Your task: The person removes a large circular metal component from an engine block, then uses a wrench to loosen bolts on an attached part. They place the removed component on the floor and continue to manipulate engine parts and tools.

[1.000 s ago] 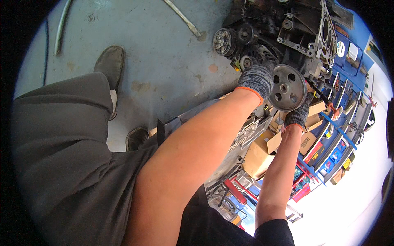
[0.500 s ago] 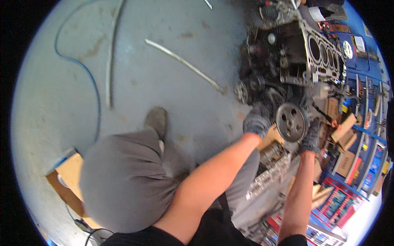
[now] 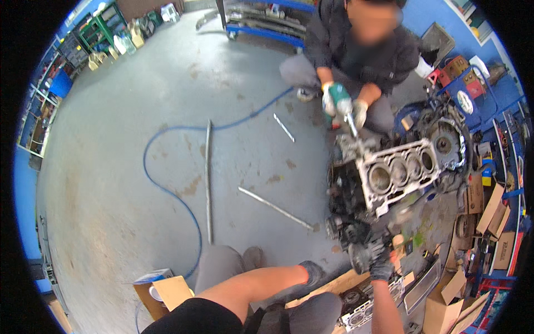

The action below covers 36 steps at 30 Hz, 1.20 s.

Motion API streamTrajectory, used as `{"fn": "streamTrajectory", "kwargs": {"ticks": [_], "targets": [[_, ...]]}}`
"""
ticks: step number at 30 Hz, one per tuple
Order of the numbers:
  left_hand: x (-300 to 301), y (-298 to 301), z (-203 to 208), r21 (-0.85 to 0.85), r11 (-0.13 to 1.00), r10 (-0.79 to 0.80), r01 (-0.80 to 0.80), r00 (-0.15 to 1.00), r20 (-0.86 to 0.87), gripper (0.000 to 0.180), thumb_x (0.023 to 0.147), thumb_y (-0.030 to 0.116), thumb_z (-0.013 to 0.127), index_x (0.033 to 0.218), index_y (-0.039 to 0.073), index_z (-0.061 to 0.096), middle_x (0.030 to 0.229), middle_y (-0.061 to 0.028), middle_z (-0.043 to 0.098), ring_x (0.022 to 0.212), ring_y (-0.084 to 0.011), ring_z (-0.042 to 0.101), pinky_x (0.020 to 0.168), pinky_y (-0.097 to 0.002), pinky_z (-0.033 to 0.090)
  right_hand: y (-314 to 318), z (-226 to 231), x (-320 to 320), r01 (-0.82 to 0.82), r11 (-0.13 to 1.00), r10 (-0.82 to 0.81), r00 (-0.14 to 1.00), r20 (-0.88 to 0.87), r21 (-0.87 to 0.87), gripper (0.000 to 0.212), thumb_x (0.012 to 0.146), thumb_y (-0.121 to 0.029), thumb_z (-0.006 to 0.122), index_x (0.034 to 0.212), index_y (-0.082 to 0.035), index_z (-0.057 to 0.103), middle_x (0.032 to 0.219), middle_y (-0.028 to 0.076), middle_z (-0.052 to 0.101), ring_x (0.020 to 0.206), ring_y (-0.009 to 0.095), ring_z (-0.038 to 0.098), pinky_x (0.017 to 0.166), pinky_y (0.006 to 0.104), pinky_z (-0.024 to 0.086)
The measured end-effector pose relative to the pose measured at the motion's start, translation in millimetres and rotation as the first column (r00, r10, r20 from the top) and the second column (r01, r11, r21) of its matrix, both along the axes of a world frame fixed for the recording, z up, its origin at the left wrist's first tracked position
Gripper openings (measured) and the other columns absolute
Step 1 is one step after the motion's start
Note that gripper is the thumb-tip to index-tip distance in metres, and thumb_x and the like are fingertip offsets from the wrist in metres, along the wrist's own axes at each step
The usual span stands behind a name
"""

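My right hand [image 3: 381, 263], in a dark grey glove with an orange cuff, is closed at the side of a round dark pulley [image 3: 359, 259], just below the near end of the engine block [image 3: 396, 170]. My left hand [image 3: 313, 273], gloved the same way, is away from the pulley, low above the floor by my knee; its fingers are blurred. The block lies with its row of cylinder bores facing up. Across from me, a crouching person in gloves holds a green power tool [image 3: 339, 100], its long shaft reaching the block's far left corner.
On the grey floor lie a long metal bar [image 3: 209, 183], a shorter rod [image 3: 275, 207] and a blue hose [image 3: 167, 192]. Cardboard boxes [image 3: 445, 300] stand at the lower right, and another box [image 3: 172, 292] is by my left leg. A flat metal gasket [image 3: 361, 318] lies near my knees.
My left hand has left the pulley and moved left toward my knee. My right hand remains at the pulley. The view has tilted up, bringing the other person and the tool into sight.
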<state>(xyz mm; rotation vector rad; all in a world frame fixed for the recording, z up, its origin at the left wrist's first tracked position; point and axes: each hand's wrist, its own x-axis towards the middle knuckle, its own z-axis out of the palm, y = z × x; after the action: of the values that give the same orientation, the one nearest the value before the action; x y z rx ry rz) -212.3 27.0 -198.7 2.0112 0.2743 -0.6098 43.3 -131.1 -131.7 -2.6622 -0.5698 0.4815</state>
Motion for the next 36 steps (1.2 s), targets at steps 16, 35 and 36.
{"fn": "streamTrajectory", "kwargs": {"ticks": [16,35,36], "targets": [[-613,219,403,0.609,0.746,0.666,-0.269,0.309,-0.679,0.037,0.091,0.023,0.050,0.120,0.010,0.069,0.129,-0.0147,0.064,0.117,-0.0335,0.062,0.097,-0.0433,0.050,151,264,-189,-0.673,0.659,0.553,0.736,-0.390,-0.335,0.036,0.095,-0.031,0.046,0.110,-0.006,0.066,0.119,0.019,0.065,0.107,0.039,0.063,0.092,0.0466,0.051],[-410,605,519,0.544,0.600,0.704,-0.586,0.710,-0.012,0.033,0.096,0.025,0.056,0.122,0.006,0.062,0.109,-0.0117,0.068,0.094,-0.0252,0.065,0.083,-0.0400,0.053,724,411,-196,-0.864,0.468,0.875,0.423,-0.237,0.185,0.037,0.099,-0.030,0.044,0.124,-0.009,0.061,0.127,0.016,0.063,0.117,0.037,0.059,0.099,0.0469,0.047],[-392,643,541,0.281,0.354,0.908,-0.892,0.399,0.124,0.029,0.096,0.022,0.058,0.120,0.006,0.063,0.104,-0.0083,0.067,0.088,-0.0204,0.064,0.079,-0.0361,0.053,751,426,-194,-0.822,0.517,0.845,0.446,-0.295,0.239,0.038,0.098,-0.029,0.045,0.127,-0.008,0.060,0.128,0.016,0.062,0.116,0.037,0.059,0.099,0.0462,0.047]]}}
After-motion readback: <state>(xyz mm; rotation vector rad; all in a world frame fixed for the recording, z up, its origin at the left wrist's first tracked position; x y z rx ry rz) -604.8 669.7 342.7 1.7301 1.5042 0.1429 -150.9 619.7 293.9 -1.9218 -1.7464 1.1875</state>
